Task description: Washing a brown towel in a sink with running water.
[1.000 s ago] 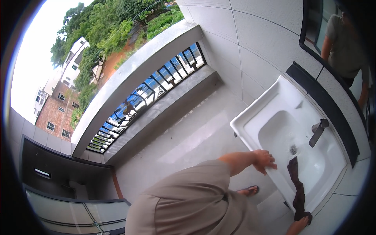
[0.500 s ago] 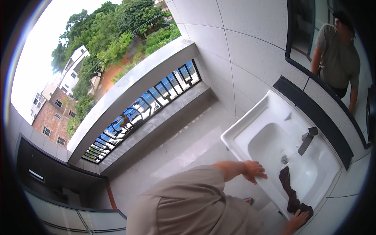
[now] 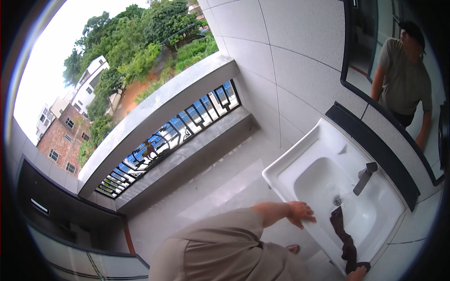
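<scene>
A long, narrow dark brown cloth (image 3: 344, 239), shaped like a sock, lies along the near side of the white washbasin (image 3: 276, 177). Its far end rests in the bowl by the drain (image 3: 337, 201); its near end lies over the front corner of the rim. My right hand (image 3: 357, 274) is at that near end, with its fingers closed on the cloth; the lower part of the hand is cut off by the picture's edge. On the basin's left rim rests my left hand (image 3: 301, 214), fingers stretched out and holding nothing.
A dark grey tap (image 3: 365, 179) stands at the back of the basin, below a black-framed mirror (image 3: 393, 79) with my reflection. To the left, a balcony wall (image 3: 159, 103) has a black metal railing (image 3: 173, 136). Tiled floor (image 3: 211, 187) lies between.
My right hand's fingers, spread flat on the cloth before, have drawn together on its near end. The whole view has shifted slightly. My left hand stays on the rim.
</scene>
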Demonstrator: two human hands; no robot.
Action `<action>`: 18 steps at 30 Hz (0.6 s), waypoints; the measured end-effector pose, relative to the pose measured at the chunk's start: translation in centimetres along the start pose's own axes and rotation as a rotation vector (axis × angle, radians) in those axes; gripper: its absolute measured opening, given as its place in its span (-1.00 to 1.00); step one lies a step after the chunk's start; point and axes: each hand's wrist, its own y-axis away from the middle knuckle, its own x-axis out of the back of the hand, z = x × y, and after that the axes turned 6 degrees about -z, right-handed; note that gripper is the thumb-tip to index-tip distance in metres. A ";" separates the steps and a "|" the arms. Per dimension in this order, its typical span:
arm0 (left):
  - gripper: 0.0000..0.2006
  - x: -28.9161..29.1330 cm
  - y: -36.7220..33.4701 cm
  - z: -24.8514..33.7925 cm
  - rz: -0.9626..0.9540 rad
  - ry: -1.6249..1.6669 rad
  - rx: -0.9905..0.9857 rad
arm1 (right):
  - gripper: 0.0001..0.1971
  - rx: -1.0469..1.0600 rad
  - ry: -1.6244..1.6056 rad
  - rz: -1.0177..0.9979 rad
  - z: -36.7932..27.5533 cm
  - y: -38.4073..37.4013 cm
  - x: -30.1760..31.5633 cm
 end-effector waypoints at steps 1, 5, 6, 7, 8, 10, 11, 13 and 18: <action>-0.29 0.3 -0.2 0.0 0.001 0.009 -0.009 | -0.48 0.031 0.037 -0.006 0.6 0.4 0.1; -0.28 0.3 0.0 0.1 -0.011 0.000 -0.008 | -0.33 0.184 0.192 -0.038 11.0 4.9 -7.9; -0.28 0.8 -0.1 0.1 -0.022 -0.002 0.001 | -0.29 0.222 0.230 -0.047 16.6 7.1 -13.3; -0.28 1.1 -0.4 0.2 -0.037 -0.006 0.005 | -0.29 0.213 0.221 -0.048 17.2 6.5 -14.6; -0.28 0.9 -0.7 0.2 -0.042 -0.007 -0.002 | -0.26 0.213 0.201 0.077 17.5 5.1 -15.8; -0.23 0.7 -0.5 -0.2 -0.007 -0.022 0.004 | -0.23 0.213 0.177 0.201 17.7 3.6 -17.3; -0.23 0.5 -0.5 -0.2 -0.010 -0.023 0.002 | -0.24 0.191 0.163 0.239 18.0 3.1 -17.9; -0.23 0.6 -0.1 -0.1 -0.016 -0.018 0.029 | -0.26 0.178 0.145 0.283 17.4 3.0 -17.6; -0.27 0.7 0.4 0.3 -0.047 -0.016 0.019 | -0.33 0.131 0.107 0.288 14.8 5.5 -14.9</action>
